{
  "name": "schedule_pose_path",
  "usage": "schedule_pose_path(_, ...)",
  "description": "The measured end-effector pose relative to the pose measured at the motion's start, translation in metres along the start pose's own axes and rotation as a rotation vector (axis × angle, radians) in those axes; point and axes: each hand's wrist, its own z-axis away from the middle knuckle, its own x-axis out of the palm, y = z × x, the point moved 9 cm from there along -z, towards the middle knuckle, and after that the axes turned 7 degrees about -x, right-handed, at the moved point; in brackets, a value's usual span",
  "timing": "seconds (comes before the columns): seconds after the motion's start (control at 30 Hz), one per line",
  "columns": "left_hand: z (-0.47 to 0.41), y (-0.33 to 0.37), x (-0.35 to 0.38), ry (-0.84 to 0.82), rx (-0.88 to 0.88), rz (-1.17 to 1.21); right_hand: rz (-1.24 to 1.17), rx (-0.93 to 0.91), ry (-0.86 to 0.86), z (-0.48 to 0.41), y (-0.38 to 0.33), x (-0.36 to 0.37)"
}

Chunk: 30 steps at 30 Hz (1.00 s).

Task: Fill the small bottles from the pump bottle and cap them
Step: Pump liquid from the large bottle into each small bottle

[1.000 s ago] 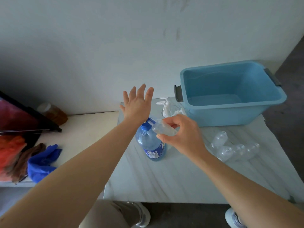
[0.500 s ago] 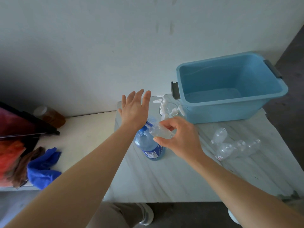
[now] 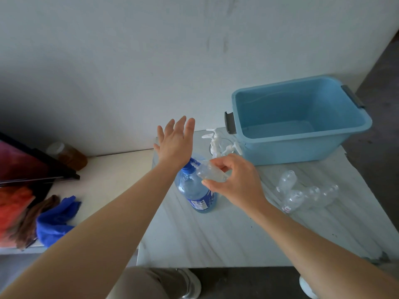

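**Head view, looking down at the work table (image 3: 216, 234).** Your left hand (image 3: 176, 143) is flat, with the fingers straight and slightly fanned, pointing away from you toward the wall (image 3: 151, 72). The heel of its palm sits over the pump head of the pump bottle (image 3: 195, 190). The pump head is hidden beneath the wrist, so contact appears likely but cannot be confirmed.

The pump bottle stands upright near the table's left edge. It holds blue liquid and carries a blue label low on its side.

Your right hand (image 3: 235, 180) pinches a small bottle (image 3: 208, 172), thumb below and curled fingers above. This small bottle is clear and tilted nearly onto its side. Its mouth end points toward the blue spout (image 3: 194, 162), which juts out from under your left wrist. The small bottle hangs just above the pump bottle's shoulder, between your two hands.

To the right of your right hand, and apart from it, several empty small bottles (image 3: 302, 190) lie on their sides in a loose cluster on the table. Behind your right hand, white pump caps (image 3: 216, 140) stand clustered just beside the blue tub (image 3: 302, 124). The tub sits at the table's far right corner and has a grey handle at each end.

On the adjoining shelf (image 3: 112, 169) to your left rest a blue cloth (image 3: 56, 219) and an amber jar (image 3: 69, 155).
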Motion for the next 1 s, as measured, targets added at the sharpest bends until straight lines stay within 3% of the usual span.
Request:
schedule_pose_path(0.43,-0.008,0.003,0.003,0.078,0.104,-0.081,-0.067,-0.030,0.063,0.004,0.005,0.004)
schedule_pose_path(1.0,0.001,-0.003,0.010,0.016,0.027,-0.087,-0.012,-0.014,0.055,0.006,0.008,0.007)
